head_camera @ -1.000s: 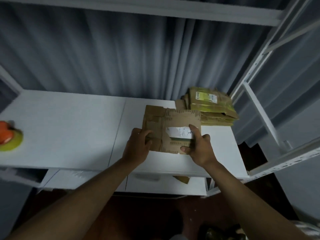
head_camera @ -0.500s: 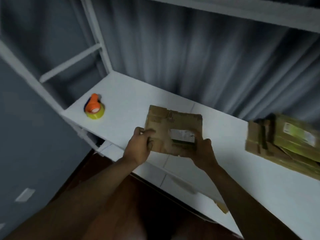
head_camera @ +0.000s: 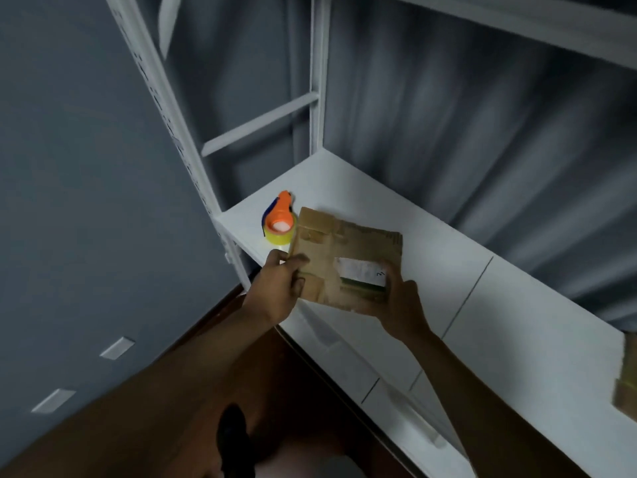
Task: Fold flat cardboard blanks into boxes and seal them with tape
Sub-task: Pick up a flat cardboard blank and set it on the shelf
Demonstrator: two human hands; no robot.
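A flat brown cardboard blank (head_camera: 344, 257) with a white label is held over the left end of the white shelf (head_camera: 448, 288). My left hand (head_camera: 281, 288) grips its left edge, thumb on top. My right hand (head_camera: 401, 307) grips its lower right corner beside the label. An orange tape dispenser with a yellowish tape roll (head_camera: 280, 225) stands on the shelf just left of the blank, partly behind its corner.
The stack of other cardboard blanks (head_camera: 625, 384) shows only at the right frame edge. White rack uprights (head_camera: 193, 160) rise at the shelf's left end. A grey wall is on the left, a grey curtain behind, dark floor below.
The view has swung left. Both hands carried the blank leftward along the shelf until it sits next to the tape dispenser. The stack of blanks has slid almost out of frame.
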